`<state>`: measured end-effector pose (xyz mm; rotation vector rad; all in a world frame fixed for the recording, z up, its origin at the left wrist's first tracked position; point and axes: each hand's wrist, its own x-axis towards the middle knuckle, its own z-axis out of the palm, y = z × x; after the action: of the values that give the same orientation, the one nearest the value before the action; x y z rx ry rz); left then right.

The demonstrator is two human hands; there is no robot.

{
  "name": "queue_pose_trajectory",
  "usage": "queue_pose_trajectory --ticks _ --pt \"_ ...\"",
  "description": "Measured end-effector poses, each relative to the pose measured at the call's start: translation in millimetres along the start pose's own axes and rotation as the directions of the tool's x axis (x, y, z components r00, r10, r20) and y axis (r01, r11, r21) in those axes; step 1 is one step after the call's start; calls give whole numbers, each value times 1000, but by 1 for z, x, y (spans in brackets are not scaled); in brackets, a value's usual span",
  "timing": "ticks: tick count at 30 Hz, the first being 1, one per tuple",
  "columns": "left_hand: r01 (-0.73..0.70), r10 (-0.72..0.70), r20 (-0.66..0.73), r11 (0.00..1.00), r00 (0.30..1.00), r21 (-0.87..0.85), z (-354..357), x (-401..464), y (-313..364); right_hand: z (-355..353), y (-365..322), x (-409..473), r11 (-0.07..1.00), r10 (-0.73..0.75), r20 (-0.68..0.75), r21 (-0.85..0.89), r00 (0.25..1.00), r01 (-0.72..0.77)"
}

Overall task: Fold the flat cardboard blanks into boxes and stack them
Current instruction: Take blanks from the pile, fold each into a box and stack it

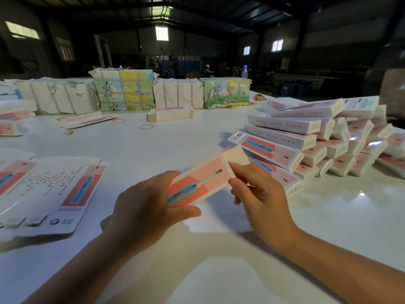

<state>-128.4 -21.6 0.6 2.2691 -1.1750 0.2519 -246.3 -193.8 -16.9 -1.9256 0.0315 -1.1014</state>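
Note:
I hold a half-formed box (200,181), pink and white with a blue toothbrush printed on it, above the white table (153,145). My left hand (144,207) grips its near end, thumb under it. My right hand (258,189) pinches its far end, where a white end flap (235,155) sticks up unfolded. A pile of folded boxes (317,141) of the same print lies to the right, stacked in leaning rows. Flat blanks (50,189) lie on the table to my left.
A small bundle of flat blanks (169,114) and loose rubber bands (146,127) lie mid-table. Strapped paper bundles (122,93) line the far edge, with a water bottle (244,71) behind. More blanks (85,119) lie at far left.

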Motion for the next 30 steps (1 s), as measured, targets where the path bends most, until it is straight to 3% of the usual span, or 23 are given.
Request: queue_pose_trajectory --ticks 2,5,11,17,20,23,24,26,28,29,30 --pt "4 -4 2 999 1000 37 0 -1 0 -1 1 1 991 99 26 90 995 -101" --pt "-19 21 -13 994 1000 110 0 -2 2 -1 2 4 986 160 77 35 984 -163" --pt "0 1 -9 994 1000 110 0 -3 8 -1 -4 6 988 129 35 84 991 -132" --pt "-27 29 -11 989 1000 142 2 -4 10 -2 -3 9 990 117 98 67 988 -124" --pt "-8 12 -27 986 1000 165 3 -3 10 -2 -3 11 994 100 81 -51 992 -96" --pt "9 -4 -53 996 999 93 2 -2 9 -7 -4 16 964 12 -84 -264 996 -34" --pt "11 -6 -60 997 998 74 1 -2 9 -9 -3 20 972 55 -128 -219 990 -83" --pt "15 -12 -59 998 998 56 2 -3 10 -11 -5 28 939 322 -42 140 946 -313" --pt "19 -16 -46 998 999 53 3 -4 11 -11 -8 35 661 471 288 511 834 -550" --pt "21 -19 -42 999 999 51 3 -4 12 -11 -10 39 560 474 379 567 795 -604" --pt "22 -20 -42 999 999 45 3 -4 12 -11 -11 42 541 470 403 571 786 -617"
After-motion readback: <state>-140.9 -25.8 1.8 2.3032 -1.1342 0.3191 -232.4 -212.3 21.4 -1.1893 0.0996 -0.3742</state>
